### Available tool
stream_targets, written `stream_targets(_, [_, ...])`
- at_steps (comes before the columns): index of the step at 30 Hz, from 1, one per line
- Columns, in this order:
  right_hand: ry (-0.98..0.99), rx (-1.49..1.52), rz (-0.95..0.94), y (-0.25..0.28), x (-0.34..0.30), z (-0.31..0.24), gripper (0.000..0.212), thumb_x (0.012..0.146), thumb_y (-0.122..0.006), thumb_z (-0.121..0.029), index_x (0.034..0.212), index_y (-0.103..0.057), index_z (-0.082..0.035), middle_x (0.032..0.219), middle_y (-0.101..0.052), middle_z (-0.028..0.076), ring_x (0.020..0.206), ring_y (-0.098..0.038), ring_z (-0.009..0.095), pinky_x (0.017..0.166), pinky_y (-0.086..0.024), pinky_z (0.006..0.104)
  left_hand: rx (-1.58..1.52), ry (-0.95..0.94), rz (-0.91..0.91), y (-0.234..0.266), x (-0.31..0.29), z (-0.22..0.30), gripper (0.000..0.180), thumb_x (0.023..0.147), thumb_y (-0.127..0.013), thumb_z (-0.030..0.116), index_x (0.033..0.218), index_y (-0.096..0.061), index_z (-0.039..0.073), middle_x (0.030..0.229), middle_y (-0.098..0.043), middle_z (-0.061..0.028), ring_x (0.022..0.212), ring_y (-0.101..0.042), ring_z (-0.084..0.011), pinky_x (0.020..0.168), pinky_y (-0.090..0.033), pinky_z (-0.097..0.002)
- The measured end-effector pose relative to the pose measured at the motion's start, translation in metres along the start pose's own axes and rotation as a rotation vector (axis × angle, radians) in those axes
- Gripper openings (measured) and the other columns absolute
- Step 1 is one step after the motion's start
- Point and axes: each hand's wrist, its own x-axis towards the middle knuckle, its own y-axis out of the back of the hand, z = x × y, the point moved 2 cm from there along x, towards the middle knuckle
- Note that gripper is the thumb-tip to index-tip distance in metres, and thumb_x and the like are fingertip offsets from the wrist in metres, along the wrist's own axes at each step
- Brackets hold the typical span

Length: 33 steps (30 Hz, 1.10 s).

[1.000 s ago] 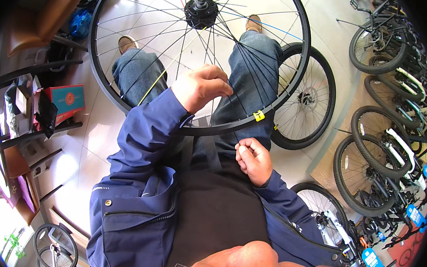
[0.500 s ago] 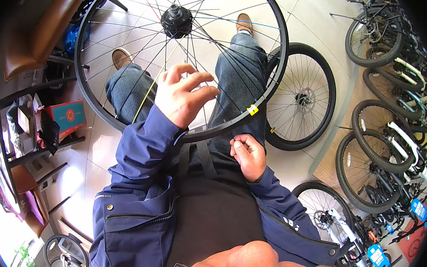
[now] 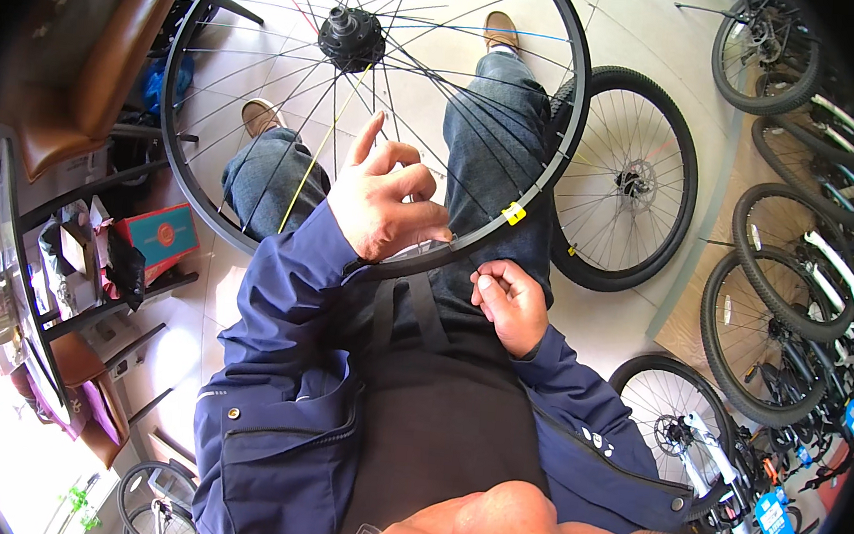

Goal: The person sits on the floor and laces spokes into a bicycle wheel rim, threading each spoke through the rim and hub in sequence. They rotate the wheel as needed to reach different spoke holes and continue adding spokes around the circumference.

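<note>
A bare bicycle wheel rim (image 3: 582,98), black and without a tyre, leans over my lap and legs. Its black hub (image 3: 352,40) is at the upper middle, with dark spokes and one yellow spoke (image 3: 317,163) running from it. My left hand (image 3: 389,199) is over the near inner edge of the rim, index finger stretched out, the other fingers curled toward the thumb; whatever they pinch is too small to make out. Just outside the rim, my right hand (image 3: 512,304) is closed with thumb against index finger, its contents hidden. A yellow tag (image 3: 513,214) marks the rim between them.
A tyred wheel with a disc rotor (image 3: 636,183) lies beside my right leg. Rows of parked bicycles (image 3: 779,325) fill the right side. At left are a brown leather chair (image 3: 81,69) and a shelf holding a teal and red box (image 3: 164,236).
My left hand has lowered toward the rim's near edge, its index finger now extended and other fingers more curled. The right hand stays closed near the rim. The whole view has shifted slightly.
</note>
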Motion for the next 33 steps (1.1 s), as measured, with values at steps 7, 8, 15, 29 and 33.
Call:
stream_targets(7, [-0.011, -0.014, -0.011, 0.002, 0.001, 0.000, 0.015, 0.116, -0.063, -0.014, 0.121, -0.069, 0.000, 0.092, -0.073, 0.003, 0.073, -0.057, 0.004, 0.067, -0.048, 0.0233, 0.079, 0.032, 0.065, -0.019, -0.003, 0.001, 0.032, 0.065, -0.095, 0.041, 0.085, -0.079, 0.022, 0.095, -0.064, 0.0071, 0.113, -0.067, -0.0228, 0.135, -0.025, -0.0724])
stream_targets(8, [0.009, -0.010, -0.018, 0.002, 0.002, -0.001, 0.015, 0.116, -0.063, -0.014, 0.121, -0.069, -0.001, 0.092, -0.073, 0.003, 0.072, -0.057, 0.004, 0.067, -0.048, 0.0232, 0.070, 0.036, 0.078, -0.021, -0.003, 0.000, 0.032, 0.063, -0.095, 0.040, 0.083, -0.078, 0.021, 0.094, -0.063, 0.0073, 0.113, -0.066, -0.0216, 0.136, -0.022, -0.0727])
stream_targets(15, [-0.008, 0.000, -0.019, 0.005, 0.002, -0.001, 0.015, 0.116, -0.063, -0.013, 0.121, -0.069, -0.001, 0.092, -0.073, 0.003, 0.071, -0.056, 0.004, 0.066, -0.048, 0.0229, 0.101, 0.090, 0.056, -0.033, -0.004, -0.002, 0.031, 0.062, -0.093, 0.040, 0.077, -0.076, 0.020, 0.091, -0.060, 0.0064, 0.115, -0.064, -0.0207, 0.138, -0.016, -0.0732])
stream_targets(29, [-0.017, -0.032, -0.008, 0.006, 0.004, -0.006, 0.016, 0.116, -0.064, -0.013, 0.123, -0.070, 0.000, 0.093, -0.074, 0.003, 0.071, -0.057, 0.004, 0.066, -0.048, 0.0228, 0.127, 0.124, 0.032, -0.040, -0.004, -0.006, 0.031, 0.068, -0.093, 0.044, 0.082, -0.077, 0.021, 0.095, -0.061, 0.0063, 0.118, -0.063, -0.0213, 0.138, -0.015, -0.0731])
stream_targets(33, [-0.020, -0.031, -0.006, 0.007, 0.004, -0.008, 0.017, 0.116, -0.065, -0.014, 0.123, -0.070, 0.001, 0.093, -0.074, 0.004, 0.071, -0.056, 0.004, 0.066, -0.048, 0.0227, 0.125, 0.135, 0.027, -0.041, -0.003, -0.005, 0.031, 0.069, -0.093, 0.044, 0.082, -0.077, 0.021, 0.095, -0.061, 0.0060, 0.118, -0.063, -0.0213, 0.138, -0.015, -0.0732])
